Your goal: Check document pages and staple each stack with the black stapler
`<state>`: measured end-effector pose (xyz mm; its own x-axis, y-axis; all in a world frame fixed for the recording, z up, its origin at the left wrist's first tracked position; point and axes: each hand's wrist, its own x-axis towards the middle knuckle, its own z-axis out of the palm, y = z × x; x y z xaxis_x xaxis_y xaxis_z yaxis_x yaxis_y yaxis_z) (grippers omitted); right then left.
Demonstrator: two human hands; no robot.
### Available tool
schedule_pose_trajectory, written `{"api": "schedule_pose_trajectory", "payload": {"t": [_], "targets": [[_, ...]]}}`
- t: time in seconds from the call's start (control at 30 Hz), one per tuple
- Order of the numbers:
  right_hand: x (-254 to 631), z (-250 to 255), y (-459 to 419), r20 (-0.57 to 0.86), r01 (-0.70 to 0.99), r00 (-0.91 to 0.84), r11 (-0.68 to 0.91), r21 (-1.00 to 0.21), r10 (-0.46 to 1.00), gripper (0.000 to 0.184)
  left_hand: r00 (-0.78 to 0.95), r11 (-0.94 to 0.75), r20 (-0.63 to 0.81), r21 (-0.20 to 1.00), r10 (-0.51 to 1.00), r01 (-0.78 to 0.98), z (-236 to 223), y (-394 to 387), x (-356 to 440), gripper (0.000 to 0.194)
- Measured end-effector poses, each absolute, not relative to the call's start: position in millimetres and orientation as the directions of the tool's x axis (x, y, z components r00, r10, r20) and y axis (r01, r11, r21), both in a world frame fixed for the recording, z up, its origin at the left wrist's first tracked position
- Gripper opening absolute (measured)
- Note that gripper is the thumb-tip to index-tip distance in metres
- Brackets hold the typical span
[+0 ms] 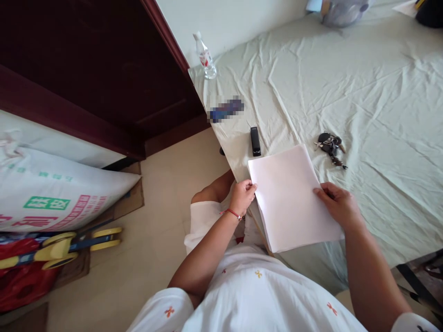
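Observation:
A stack of white paper sheets (289,198) lies at the table's near edge, slightly turned, its left side reaching to the edge. My left hand (243,196) pinches the stack's left edge between thumb and fingers. On the opposite side my right hand (339,203) grips the right edge, thumb on top and the other fingers partly hidden. Just beyond the paper's far left corner rests a small black stapler (255,141). A bunch of keys (330,145) with a dark fob lies past the right hand.
A pale green cloth (391,152) with wrinkles covers the table. A clear plastic bottle (206,60) stands at the far left corner, near a blurred-out dark blue item (226,109). On the floor at left are a large white sack (62,189) and a yellow wheeled thing (58,251).

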<state>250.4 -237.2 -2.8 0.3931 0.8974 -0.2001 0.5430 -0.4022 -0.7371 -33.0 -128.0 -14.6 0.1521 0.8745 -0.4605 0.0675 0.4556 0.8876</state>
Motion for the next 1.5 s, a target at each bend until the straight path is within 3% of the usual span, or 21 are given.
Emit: {"api": "schedule_pose_trajectory", "payload": {"t": [0.2,0.47,0.8,1.17,1.3,1.4,1.5], "targets": [[247,-6,-234,-0.207,0.559,0.433,-0.441,-0.702,0.877,0.043,0.124,0.514,-0.514,0.857,0.849,0.040,-3,-124,-29,0.036],[245,-2,-234,-0.228,0.572,0.421,-0.453,-0.684,0.878,0.046,0.121,0.508,-0.513,0.858,0.850,0.069,-4,-122,-29,0.038],[250,-4,-234,-0.219,0.581,0.426,-0.451,-0.677,0.878,0.046,0.170,0.396,-0.473,0.850,0.865,0.349,-7,-116,-48,0.022],[257,-12,-234,-0.150,0.614,0.401,-0.386,-0.689,0.904,0.043,0.011,0.138,-0.157,0.898,0.987,0.418,-29,-82,-80,0.018],[260,-16,-234,-0.149,0.644,0.387,-0.382,-0.663,0.910,0.043,-0.132,0.119,-0.066,0.883,0.989,0.455,-30,-51,-90,0.031],[262,-18,-234,-0.154,0.641,0.367,-0.369,-0.673,0.918,0.043,-0.251,0.162,-0.023,0.819,0.968,0.550,-24,-12,-101,0.045],[263,-19,-234,-0.158,0.633,0.361,-0.366,-0.682,0.919,0.045,-0.249,0.160,0.043,0.659,0.967,0.735,-9,36,-112,0.056]]}}
